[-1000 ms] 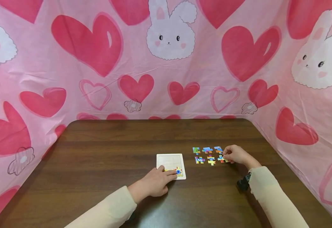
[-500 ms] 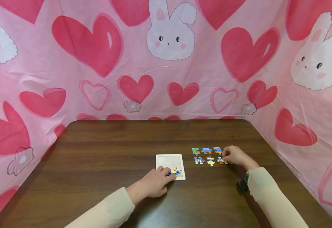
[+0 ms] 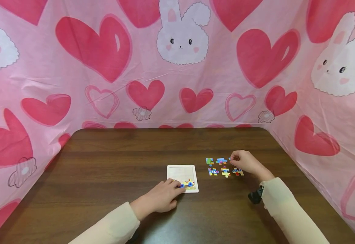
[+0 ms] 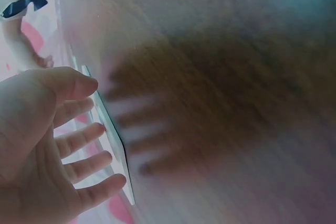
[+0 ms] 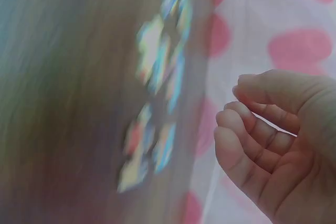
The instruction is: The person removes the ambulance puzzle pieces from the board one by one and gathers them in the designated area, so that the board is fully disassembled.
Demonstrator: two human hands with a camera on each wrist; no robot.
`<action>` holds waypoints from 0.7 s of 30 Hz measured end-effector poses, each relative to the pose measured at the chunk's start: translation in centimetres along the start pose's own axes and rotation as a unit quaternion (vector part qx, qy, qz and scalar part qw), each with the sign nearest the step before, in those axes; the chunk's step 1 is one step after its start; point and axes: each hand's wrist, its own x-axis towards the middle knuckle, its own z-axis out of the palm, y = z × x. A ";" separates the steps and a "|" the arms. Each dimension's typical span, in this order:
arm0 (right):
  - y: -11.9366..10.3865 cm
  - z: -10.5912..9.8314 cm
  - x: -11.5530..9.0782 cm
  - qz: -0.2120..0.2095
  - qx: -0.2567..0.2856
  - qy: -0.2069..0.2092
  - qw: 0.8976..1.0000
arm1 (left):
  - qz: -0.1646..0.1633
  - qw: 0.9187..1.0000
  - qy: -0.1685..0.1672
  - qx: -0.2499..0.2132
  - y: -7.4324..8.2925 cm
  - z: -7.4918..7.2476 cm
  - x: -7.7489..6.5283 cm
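Note:
A white-rimmed puzzle board (image 3: 196, 174) lies on the table, with joined puzzle pieces showing a yellow vehicle with blue wheels (image 3: 190, 184) along its near side. My left hand (image 3: 160, 197) rests its fingers at the board's near left corner, covering part of it. To the right, loose puzzle pieces lie in two rows: a green one (image 3: 209, 161), a blue one (image 3: 221, 161), a lower left one (image 3: 213, 171), a yellow one (image 3: 225, 172) and a lower right one (image 3: 238, 171). My right hand (image 3: 248, 164) hovers over the upper right piece, mostly hiding it; its loosely bent fingers (image 5: 228, 142) hold nothing in the right wrist view.
The dark wooden table (image 3: 128, 152) has a pink cloth (image 3: 183, 74) with hearts and rabbits standing behind it and at both sides. A black wrist camera (image 3: 255, 195) sits below the right sleeve cuff.
My right hand has left the lower right piece and moved up and left to the upper right one. My left hand has drawn back slightly, uncovering more of the vehicle picture.

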 end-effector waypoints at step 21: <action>-10.7 6.7 2.2 -0.124 0.080 -0.093 0.985 | -0.018 1.000 0.017 -0.014 -1.0 -0.7 -2.6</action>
